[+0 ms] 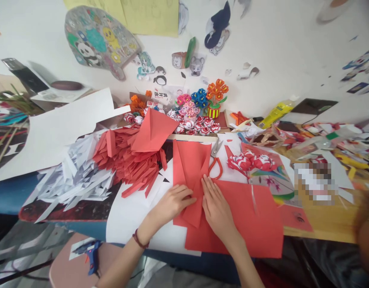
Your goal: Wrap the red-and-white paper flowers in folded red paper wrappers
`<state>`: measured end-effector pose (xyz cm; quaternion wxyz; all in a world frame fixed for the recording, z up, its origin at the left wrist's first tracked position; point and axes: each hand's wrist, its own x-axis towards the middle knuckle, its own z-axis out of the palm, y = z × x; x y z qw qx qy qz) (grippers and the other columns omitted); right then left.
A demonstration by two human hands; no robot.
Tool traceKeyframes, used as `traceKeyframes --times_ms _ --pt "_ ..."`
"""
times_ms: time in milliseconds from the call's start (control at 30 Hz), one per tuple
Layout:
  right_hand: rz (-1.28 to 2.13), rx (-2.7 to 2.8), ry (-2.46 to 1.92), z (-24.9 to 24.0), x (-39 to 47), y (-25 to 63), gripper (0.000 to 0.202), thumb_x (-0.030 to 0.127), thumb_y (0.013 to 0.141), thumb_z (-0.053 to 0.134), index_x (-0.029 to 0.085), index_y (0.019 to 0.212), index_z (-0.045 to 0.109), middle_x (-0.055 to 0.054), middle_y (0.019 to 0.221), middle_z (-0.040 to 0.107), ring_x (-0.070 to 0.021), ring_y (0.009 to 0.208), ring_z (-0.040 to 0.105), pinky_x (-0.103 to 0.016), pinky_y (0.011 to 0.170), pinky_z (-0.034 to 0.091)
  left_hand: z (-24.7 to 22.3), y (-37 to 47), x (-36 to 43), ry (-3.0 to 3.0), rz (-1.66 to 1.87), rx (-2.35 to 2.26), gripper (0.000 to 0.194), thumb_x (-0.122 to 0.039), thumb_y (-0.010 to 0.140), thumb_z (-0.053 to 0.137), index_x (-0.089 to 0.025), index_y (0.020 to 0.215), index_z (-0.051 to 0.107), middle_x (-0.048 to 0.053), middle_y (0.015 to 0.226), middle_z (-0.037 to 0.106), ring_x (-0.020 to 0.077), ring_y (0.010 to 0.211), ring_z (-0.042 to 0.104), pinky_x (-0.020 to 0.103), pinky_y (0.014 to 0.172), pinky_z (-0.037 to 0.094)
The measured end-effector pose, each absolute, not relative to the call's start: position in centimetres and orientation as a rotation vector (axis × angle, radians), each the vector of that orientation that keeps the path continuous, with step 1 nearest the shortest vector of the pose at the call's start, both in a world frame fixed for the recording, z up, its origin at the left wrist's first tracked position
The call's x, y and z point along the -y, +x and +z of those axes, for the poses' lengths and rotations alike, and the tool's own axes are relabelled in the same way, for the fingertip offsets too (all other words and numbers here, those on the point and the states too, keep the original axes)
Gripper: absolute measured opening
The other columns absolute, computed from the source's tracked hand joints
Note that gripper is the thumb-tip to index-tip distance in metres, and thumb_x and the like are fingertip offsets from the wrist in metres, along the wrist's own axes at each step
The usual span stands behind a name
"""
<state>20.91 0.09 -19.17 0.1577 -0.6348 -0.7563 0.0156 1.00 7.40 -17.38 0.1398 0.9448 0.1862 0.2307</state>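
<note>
A folded sheet of red paper (pixel 188 160) lies in front of me, with slanting folds meeting toward its lower end. My left hand (pixel 177 201) is closed at its left side, the curled fingers on the fold. Along the right edge, my right hand (pixel 216 202) lies flat with fingers stretched out and pressed on the paper. Beneath and to the right spreads a larger red sheet (pixel 250 218). Scissors with orange handles (pixel 216 168) lie just beyond my right fingertips, partly under the folded paper. White paper (pixel 127 220) is underneath.
On the left are piles of folded red strips (pixel 127 160) and white strips (pixel 79 176). Red-and-white paper flowers (pixel 252 161) lie at right; more stand behind, near a striped flowerpot (pixel 213 112). A blue glue gun (pixel 92 256) rests on a stool (pixel 64 264) at lower left.
</note>
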Motion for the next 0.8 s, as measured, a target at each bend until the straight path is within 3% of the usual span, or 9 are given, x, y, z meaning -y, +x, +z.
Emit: traceKeyframes --times_ms 167,433,600,800 --pt "0.027 2.134 -1.844 -19.0 -0.3 20.7 0.061 0.025 0.101 0.035 0.013 0.157 0.016 -0.01 0.16 0.03 -0.0233 0.149 0.027 -0.046 0.118 0.034 -17.2 1.1 -7.5 2.728 0.628 -0.549 0.024 -0.018 0.101 0.045 -0.017 0.101 0.069 0.007 0.1 0.065 0.0188 0.092 0.055 0.035 0.083 0.045" --pt "-0.026 2.18 -1.83 -19.3 -0.3 20.7 0.062 0.022 0.098 0.038 0.01 0.157 0.02 -0.011 0.16 0.029 -0.0243 0.149 0.027 -0.045 0.118 0.034 -14.9 1.1 -7.4 2.707 0.468 -0.637 0.029 -0.008 0.091 0.052 -0.022 0.103 0.074 0.009 0.115 0.063 0.0251 0.112 0.053 0.043 0.097 0.042" --pt "-0.074 2.212 -1.835 -19.4 -0.2 20.8 0.06 0.02 0.097 0.038 0.008 0.155 0.024 -0.012 0.16 0.028 -0.0249 0.149 0.026 -0.044 0.119 0.033 -15.4 0.9 -7.7 2.606 0.435 -0.599 0.029 -0.03 0.09 0.065 -0.026 0.118 0.069 0.007 0.143 0.054 0.0273 0.135 0.045 0.047 0.115 0.032" --pt "-0.091 2.226 -1.832 -19.4 -0.2 21.0 0.063 0.02 0.097 0.039 0.01 0.156 0.02 -0.013 0.16 0.028 -0.0246 0.149 0.026 -0.044 0.118 0.035 -17.1 0.4 -7.9 2.574 0.414 -0.566 0.042 -0.045 0.09 0.064 -0.029 0.129 0.062 0.004 0.149 0.05 0.0242 0.137 0.047 0.045 0.117 0.032"
